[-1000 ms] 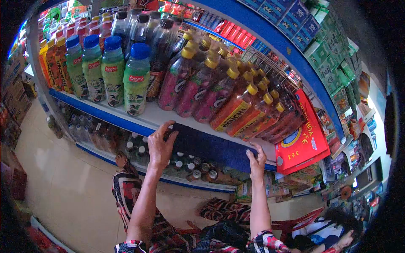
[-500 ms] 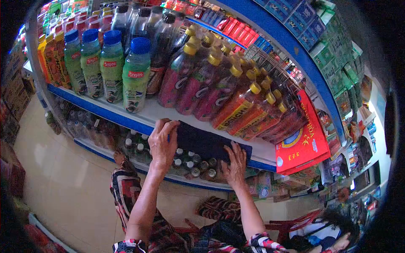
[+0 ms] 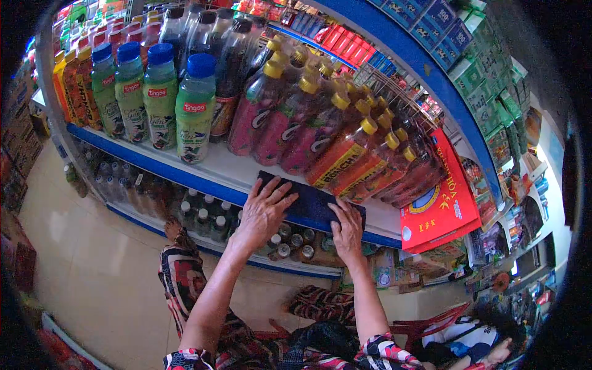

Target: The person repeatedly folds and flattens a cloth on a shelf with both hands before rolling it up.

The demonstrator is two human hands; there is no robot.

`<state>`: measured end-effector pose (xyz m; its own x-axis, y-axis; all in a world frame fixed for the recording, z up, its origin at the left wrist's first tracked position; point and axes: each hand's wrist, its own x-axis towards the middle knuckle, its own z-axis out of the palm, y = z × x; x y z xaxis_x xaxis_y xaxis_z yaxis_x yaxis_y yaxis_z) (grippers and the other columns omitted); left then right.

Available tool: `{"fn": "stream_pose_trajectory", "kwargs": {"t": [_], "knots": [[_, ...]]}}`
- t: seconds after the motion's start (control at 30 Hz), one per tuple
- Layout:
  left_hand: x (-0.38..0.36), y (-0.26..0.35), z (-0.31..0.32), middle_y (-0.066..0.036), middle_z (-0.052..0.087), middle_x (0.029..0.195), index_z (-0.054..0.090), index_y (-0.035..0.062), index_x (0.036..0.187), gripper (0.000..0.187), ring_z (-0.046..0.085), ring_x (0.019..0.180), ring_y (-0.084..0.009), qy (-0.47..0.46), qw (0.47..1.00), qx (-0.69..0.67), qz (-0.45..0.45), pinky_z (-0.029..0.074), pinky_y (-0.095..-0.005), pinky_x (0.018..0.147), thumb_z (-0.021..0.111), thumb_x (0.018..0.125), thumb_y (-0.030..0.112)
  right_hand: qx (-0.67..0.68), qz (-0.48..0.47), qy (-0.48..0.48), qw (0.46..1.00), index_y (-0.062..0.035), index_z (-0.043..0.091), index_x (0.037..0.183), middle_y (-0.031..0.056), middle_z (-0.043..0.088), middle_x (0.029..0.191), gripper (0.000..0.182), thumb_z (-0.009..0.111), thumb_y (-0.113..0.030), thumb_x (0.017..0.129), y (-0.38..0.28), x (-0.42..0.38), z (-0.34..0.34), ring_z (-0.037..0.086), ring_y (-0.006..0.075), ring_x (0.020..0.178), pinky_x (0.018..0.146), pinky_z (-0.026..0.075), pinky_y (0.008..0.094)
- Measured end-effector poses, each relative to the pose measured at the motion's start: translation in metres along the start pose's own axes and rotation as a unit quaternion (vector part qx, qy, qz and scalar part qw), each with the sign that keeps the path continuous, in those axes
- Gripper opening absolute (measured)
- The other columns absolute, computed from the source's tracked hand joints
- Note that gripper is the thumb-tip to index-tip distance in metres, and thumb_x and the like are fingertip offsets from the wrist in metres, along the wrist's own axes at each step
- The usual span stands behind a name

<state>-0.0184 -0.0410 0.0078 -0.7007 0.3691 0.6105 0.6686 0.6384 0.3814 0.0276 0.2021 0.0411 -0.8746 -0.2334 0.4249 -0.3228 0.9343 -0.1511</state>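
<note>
A dark navy cloth (image 3: 313,202), folded into a long strip, lies along the front of the white shelf (image 3: 228,176) and over its blue edge. My left hand (image 3: 266,213) rests flat on the cloth's left part, fingers spread. On its right part lies my right hand (image 3: 347,228), fingers stretched out over the fabric, its thumb not plain to see. Behind the cloth stand pink-labelled bottles with yellow caps (image 3: 302,139) and orange-labelled bottles (image 3: 345,157). A green-labelled bottle with a blue cap (image 3: 195,117) is left of my left hand.
A red box (image 3: 438,209) leans at the shelf's right end. Bottles with pale caps (image 3: 202,216) fill the lower shelf under my hands. Dark cola-like bottles (image 3: 231,74) stand further back. Another person's hand (image 3: 498,353) shows at the lower right, beside a red chair (image 3: 425,324).
My left hand has gone from gripping the cloth's left end to lying flat on top of it, further right. The cloth is now a narrower strip. My right hand stays near its right end.
</note>
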Motion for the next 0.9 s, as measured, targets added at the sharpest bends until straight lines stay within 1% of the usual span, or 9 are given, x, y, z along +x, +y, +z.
{"fn": "stream_pose_trajectory", "kwargs": {"t": [0.13,0.17,0.27,0.4,0.47,0.57,0.7,0.9], "knots": [[-0.004,-0.011,0.009,-0.002,0.054,0.133,0.061,0.0177,0.120,0.045,0.045,0.128,-0.0250,-0.006,1.000,0.000,0.013,0.027,-0.0484,0.110,0.063,0.075,0.010,0.004,0.017,0.029,0.999,-0.0131,0.056,0.122,0.0112,0.049,0.137,0.042,0.057,-0.003,0.081,-0.002,-0.011,0.008,0.043,0.0287,0.129,0.108,0.028,0.0471],[-0.004,-0.011,0.007,-0.002,0.054,0.132,0.061,0.0178,0.119,0.044,0.045,0.127,-0.0244,-0.009,1.000,-0.003,0.016,0.027,-0.0484,0.110,0.062,0.076,0.009,0.013,0.029,0.033,0.999,-0.0115,0.057,0.120,0.0119,0.049,0.137,0.042,0.057,-0.001,0.080,-0.005,-0.014,0.009,0.043,0.0295,0.129,0.108,0.028,0.0477],[-0.005,-0.007,0.002,-0.002,0.054,0.132,0.062,0.0177,0.118,0.042,0.046,0.127,-0.0234,-0.022,1.000,-0.019,0.006,0.027,-0.0483,0.110,0.061,0.076,0.009,0.005,0.026,0.033,0.999,-0.0100,0.057,0.120,0.0123,0.049,0.137,0.043,0.057,0.000,0.078,-0.013,-0.021,0.007,0.043,0.0297,0.129,0.108,0.028,0.0476],[-0.004,-0.002,-0.003,-0.002,0.054,0.132,0.061,0.0177,0.118,0.043,0.045,0.128,-0.0250,-0.013,0.999,-0.032,0.001,0.026,-0.0488,0.111,0.061,0.076,0.008,-0.008,0.013,0.026,1.000,-0.0081,0.053,0.124,0.0132,0.046,0.139,0.048,0.062,-0.005,0.077,-0.011,-0.022,0.009,0.040,0.0303,0.131,0.109,0.026,0.0492],[-0.003,0.002,-0.005,-0.002,0.054,0.132,0.061,0.0181,0.119,0.045,0.044,0.128,-0.0259,-0.004,0.999,-0.042,-0.004,0.026,-0.0490,0.111,0.062,0.075,0.007,-0.006,0.016,0.025,1.000,-0.0075,0.052,0.126,0.0139,0.046,0.139,0.048,0.061,-0.007,0.078,-0.016,-0.019,0.007,0.040,0.0318,0.131,0.109,0.026,0.0493],[-0.003,0.004,-0.007,-0.005,0.055,0.131,0.061,0.0156,0.120,0.049,0.043,0.130,-0.0262,0.000,0.999,-0.049,-0.010,0.026,-0.0497,0.110,0.061,0.072,0.004,-0.013,0.016,0.030,0.999,-0.0077,0.051,0.128,0.0141,0.046,0.139,0.051,0.063,-0.009,0.078,-0.018,-0.017,0.009,0.040,0.0329,0.131,0.109,0.026,0.0497],[-0.003,-0.001,-0.005,-0.005,0.056,0.131,0.063,0.0159,0.119,0.050,0.044,0.129,-0.0250,0.000,0.999,-0.033,-0.011,0.026,-0.0491,0.111,0.059,0.071,0.002,-0.026,0.015,0.024,0.999,-0.0068,0.048,0.131,0.0145,0.042,0.141,0.059,0.068,-0.010,0.075,-0.017,-0.019,0.012,0.037,0.0328,0.132,0.110,0.024,0.0504],[-0.003,-0.003,-0.008,-0.003,0.059,0.127,0.065,0.0165,0.116,0.048,0.046,0.127,-0.0224,0.007,0.998,-0.050,-0.032,0.027,-0.0485,0.111,0.056,0.072,0.000,-0.032,0.021,0.034,0.999,-0.0073,0.049,0.129,0.0142,0.043,0.140,0.060,0.071,-0.014,0.074,-0.030,-0.018,0.010,0.039,0.0326,0.131,0.109,0.025,0.0510]]}}
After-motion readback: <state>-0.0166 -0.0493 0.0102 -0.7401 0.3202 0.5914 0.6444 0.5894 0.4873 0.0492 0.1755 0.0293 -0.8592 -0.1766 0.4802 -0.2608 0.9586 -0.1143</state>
